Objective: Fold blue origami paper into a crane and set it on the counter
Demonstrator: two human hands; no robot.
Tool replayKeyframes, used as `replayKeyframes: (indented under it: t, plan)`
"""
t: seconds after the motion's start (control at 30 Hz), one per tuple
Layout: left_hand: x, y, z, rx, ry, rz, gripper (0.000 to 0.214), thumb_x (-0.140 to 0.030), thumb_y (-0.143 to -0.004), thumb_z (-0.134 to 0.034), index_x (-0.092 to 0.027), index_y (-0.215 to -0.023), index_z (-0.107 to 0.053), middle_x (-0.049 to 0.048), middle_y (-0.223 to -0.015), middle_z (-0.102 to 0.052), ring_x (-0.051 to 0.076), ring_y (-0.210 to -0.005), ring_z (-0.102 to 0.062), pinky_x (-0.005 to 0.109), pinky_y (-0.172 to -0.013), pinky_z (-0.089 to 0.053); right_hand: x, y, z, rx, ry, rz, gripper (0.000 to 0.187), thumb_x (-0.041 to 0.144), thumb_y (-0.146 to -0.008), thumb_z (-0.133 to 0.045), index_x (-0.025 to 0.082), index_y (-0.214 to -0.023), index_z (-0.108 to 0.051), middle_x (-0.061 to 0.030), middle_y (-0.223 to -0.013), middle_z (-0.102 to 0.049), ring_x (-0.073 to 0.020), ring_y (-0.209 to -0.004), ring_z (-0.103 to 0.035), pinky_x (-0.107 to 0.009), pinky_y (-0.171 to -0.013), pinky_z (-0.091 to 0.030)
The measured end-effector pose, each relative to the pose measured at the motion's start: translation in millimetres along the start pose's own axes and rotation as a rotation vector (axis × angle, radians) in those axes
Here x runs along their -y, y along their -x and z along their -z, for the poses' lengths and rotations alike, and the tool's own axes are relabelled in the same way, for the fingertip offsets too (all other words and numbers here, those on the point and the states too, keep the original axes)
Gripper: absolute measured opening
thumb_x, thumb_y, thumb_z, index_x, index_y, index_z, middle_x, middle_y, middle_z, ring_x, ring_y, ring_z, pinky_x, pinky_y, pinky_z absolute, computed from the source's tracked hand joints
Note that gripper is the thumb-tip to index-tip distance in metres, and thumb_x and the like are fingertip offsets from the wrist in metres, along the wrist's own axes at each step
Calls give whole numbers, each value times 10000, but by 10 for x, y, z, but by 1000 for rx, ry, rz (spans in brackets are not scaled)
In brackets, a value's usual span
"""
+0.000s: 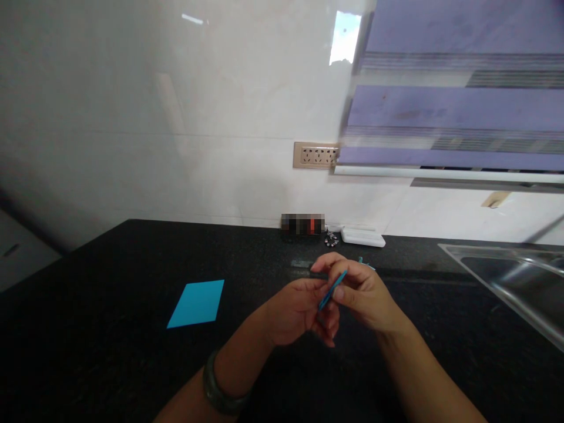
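Note:
Both my hands meet over the middle of a black counter [110, 364]. My left hand [299, 308] and my right hand [363, 294] pinch a folded piece of blue paper [332, 289] between their fingertips, seen almost edge-on. A small tip of blue shows behind my right hand. A flat sheet of blue paper [197, 302] lies on the counter to the left of my hands, untouched. A dark bracelet [218, 393] sits on my left wrist.
A steel sink [506, 282] is set into the counter at the right. Against the white tiled wall stand a white flat box [362, 236], a small dark round object [331, 239] and a blurred dark item [303, 225]. A socket strip [315, 155] and purple blinds [453, 106] hang above.

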State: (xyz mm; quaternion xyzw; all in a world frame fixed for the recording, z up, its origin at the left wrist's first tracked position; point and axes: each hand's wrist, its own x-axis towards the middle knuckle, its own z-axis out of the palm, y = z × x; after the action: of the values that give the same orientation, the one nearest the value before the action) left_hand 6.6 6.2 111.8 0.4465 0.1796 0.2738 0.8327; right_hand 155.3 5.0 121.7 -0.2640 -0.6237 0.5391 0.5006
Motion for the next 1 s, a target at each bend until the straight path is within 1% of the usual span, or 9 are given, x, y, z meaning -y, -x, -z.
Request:
replayKeyframes:
  t: [0.07, 0.13, 0.2, 0.27, 0.4, 0.47, 0.57, 0.77, 1.0]
  plan:
    - [-8, -16, 29, -59, -98, -5, 258, -398, -691, -603, -142, -698, -568, 15, -576, -519, 106, -486, -504, 246, -486, -432, 10, 11, 1, -13, -30, -1, 98, 282, -690, -655, 202, -693, -599, -26, -910, -565, -109, -606, -558, -257, -519, -468]
    - [-33, -34, 64, -207, -216, -73, 243, -375, -692, -612, -136, -687, -568, 3, -575, -521, 86, -480, -491, 224, -489, -417, 28, 13, 21, -45, -3, 19, 98, 276, -696, -653, 196, -717, -599, -25, -829, -580, -132, -669, -563, -273, -586, -468]
    - [-69, -44, 85, -402, -289, -211, 256, -383, -705, -600, -133, -666, -559, -8, -573, -522, 82, -507, -495, 224, -527, -427, 49, 8, 57, -111, 58, 17, 95, 263, -702, -652, 190, -725, -597, -15, -761, -593, -133, -693, -554, -270, -634, -452]
    - [-99, -42, 82, -522, -321, -349, 263, -390, -729, -571, -128, -710, -587, 6, -627, -557, 98, -587, -527, 246, -605, -450, 66, -4, 92, -172, 142, -30, 103, 260, -701, -655, 180, -708, -591, 4, -684, -589, -114, -634, -532, -249, -614, -431]
    - [-97, -27, 45, -492, -407, -414, 307, -335, -680, -637, -115, -894, -632, 59, -778, -630, 136, -697, -562, 259, -653, -449, 51, -27, 97, -99, 321, -150, 168, 308, -698, -648, 156, -660, -586, 16, -600, -568, -107, -566, -493, -236, -553, -392]
    - [-77, -32, 45, -505, -447, -402, 279, -297, -648, -668, -100, -843, -640, 60, -729, -635, 138, -654, -563, 253, -614, -444, 14, -37, 61, -84, 425, -163, 199, 325, -702, -635, 152, -622, -578, 23, -566, -548, -101, -538, -470, -228, -520, -364]
    - [-62, -52, 79, -613, -470, -411, 199, -274, -647, -663, -95, -730, -636, 41, -633, -619, 130, -584, -552, 240, -559, -427, -52, -55, 0, -159, 523, -131, 212, 339, -711, -619, 153, -620, -573, 16, -580, -550, -103, -544, -465, -227, -509, -352]
    - [-90, -71, 148, -731, -386, -490, 187, -292, -684, -629, -112, -721, -591, 1, -595, -580, 90, -534, -511, 204, -517, -395, -116, -91, -34, -280, 402, -157, 178, 331, -691, -631, 162, -713, -576, 13, -602, -549, -95, -526, -457, -220, -473, -349]
    - [-85, -71, 161, -631, -252, -371, 287, -310, -662, -650, -91, -845, -615, 50, -697, -637, 121, -589, -562, 245, -566, -440, -172, -105, -55, -341, 329, -146, 166, 312, -691, -620, 154, -728, -583, 30, -531, -507, -89, -484, -445, -217, -446, -348]
